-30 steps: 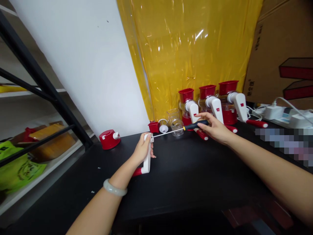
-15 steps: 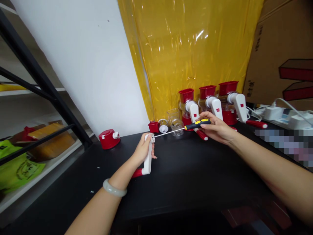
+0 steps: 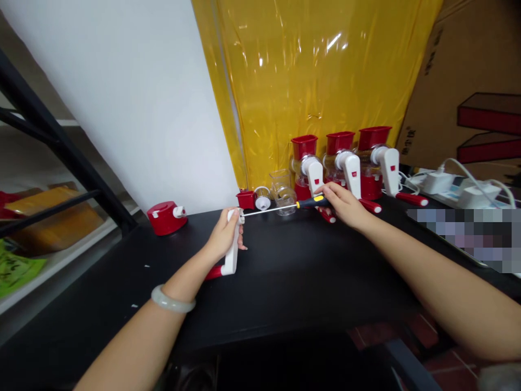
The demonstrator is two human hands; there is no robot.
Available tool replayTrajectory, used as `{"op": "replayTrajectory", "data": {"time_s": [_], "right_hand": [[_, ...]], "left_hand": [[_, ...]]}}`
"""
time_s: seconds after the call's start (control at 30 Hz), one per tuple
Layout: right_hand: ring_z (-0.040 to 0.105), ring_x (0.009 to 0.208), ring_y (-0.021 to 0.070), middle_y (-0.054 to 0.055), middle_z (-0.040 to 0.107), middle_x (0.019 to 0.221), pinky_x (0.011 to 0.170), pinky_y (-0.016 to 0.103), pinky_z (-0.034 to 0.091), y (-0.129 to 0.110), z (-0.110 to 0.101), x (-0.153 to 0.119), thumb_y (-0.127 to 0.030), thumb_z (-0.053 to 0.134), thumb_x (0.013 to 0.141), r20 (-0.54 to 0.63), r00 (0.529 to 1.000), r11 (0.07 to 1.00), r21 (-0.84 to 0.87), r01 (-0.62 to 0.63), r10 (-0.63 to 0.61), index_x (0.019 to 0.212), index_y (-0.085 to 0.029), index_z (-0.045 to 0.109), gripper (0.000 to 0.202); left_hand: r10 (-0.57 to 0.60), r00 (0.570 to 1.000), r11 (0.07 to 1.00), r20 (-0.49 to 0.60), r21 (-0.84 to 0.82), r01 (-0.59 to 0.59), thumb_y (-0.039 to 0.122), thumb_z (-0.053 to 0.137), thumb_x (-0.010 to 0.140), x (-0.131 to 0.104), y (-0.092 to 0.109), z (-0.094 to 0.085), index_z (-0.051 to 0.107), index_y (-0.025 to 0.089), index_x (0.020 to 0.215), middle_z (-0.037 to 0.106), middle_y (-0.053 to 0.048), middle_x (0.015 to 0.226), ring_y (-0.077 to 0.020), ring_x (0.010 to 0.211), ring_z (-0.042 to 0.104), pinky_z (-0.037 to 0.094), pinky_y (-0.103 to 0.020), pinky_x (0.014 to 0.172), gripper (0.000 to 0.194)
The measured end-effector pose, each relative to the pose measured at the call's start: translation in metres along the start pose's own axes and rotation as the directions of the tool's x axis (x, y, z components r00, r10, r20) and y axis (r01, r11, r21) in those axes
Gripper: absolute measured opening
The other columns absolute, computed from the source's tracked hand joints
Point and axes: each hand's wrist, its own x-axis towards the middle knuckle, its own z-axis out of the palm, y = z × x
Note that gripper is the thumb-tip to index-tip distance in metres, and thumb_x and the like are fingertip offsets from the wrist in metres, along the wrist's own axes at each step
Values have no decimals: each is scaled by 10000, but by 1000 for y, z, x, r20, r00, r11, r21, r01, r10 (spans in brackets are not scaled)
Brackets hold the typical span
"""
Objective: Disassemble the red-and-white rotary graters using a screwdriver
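My left hand point(image 3: 223, 234) is closed round a white crank handle point(image 3: 232, 254) with a red grip, holding it above the black table. In my right hand point(image 3: 341, 205) is a screwdriver point(image 3: 311, 202) with a black and yellow handle. Its thin shaft points left, and the tip meets the round end of the crank, where my left fingers partly hide the contact. Behind the shaft stand a small red hopper point(image 3: 246, 200), a drum with a white end point(image 3: 262, 199) and a clear plastic housing point(image 3: 284, 193).
Several red-and-white rotary graters point(image 3: 312, 163) with cranks line the back by a yellow-wrapped board point(image 3: 325, 70). A red base point(image 3: 165, 218) sits at the left on the black table point(image 3: 260, 298). White chargers point(image 3: 437, 184) and cables lie at the right, below a cardboard box point(image 3: 468, 70).
The whole view has shifted, so hands and table appear slightly further left and higher. The screwdriver remains at the crank's end, and both hands keep their hold.
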Motion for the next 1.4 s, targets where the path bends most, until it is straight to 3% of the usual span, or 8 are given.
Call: {"op": "replayTrajectory", "data": {"time_s": [0.2,0.57,0.63,0.73,0.87,1.1,1.23,1.4], "right_hand": [[552,606,108,-11,559,878,510,250,489,1,3,2,-612,669,792,-57,998,984,178,31,-21,1100,-295,542,460],[664,902,176,-9,673,935,848,365,552,-11,5,0,-356,856,628,17,999,853,520,-47,45,1069,-292,564,533],[675,879,167,-13,686,907,812,332,558,-11,9,0,-367,847,638,12,999,829,557,-45,47,1039,-280,566,497],[671,662,161,-4,676,758,603,292,547,-12,12,7,-574,699,771,-11,996,840,538,-72,93,1004,-251,551,424],[490,356,102,-23,583,540,349,206,344,-20,10,30,-654,550,860,-86,984,936,331,-117,153,908,-205,539,452],[412,325,61,-85,501,461,337,160,294,-29,22,63,-357,646,884,-283,915,883,448,-138,287,802,-225,416,278],[439,353,61,-72,482,452,365,172,353,-14,24,57,-490,699,823,-290,930,868,493,-56,225,748,-216,437,387],[387,287,91,-52,494,426,282,212,256,2,12,48,-723,557,806,-363,921,962,268,-42,141,752,-228,474,505]], "left_hand": [[-7,1000,1000,-3,-19,7,490,475,945,1,3,1,428,238,1088,513,79,631,-100,385,503,557,-326,384,293],[-19,1000,999,-14,-47,18,447,449,971,-1,6,4,432,234,1073,502,78,636,-91,375,490,550,-305,390,237],[-39,999,999,-32,-37,38,431,433,982,0,7,4,425,239,1092,494,83,622,-89,373,489,550,-299,391,222],[-27,997,999,-66,-43,24,417,399,996,2,12,3,406,240,1117,496,83,618,-90,383,498,559,-303,404,214],[-24,997,999,-69,-24,22,442,402,993,13,19,4,398,253,1125,493,83,617,-96,387,501,561,-315,410,231],[0,991,999,-135,43,6,449,347,1009,41,16,17,391,244,1150,465,86,599,-87,373,478,524,-251,395,253],[94,988,994,-124,71,-85,453,342,1009,36,6,19,407,245,1163,470,82,616,-81,371,485,496,-217,383,267],[199,973,977,-114,96,-188,475,386,991,18,0,21,428,244,1173,485,75,645,-80,388,504,473,-197,376,297]]}}
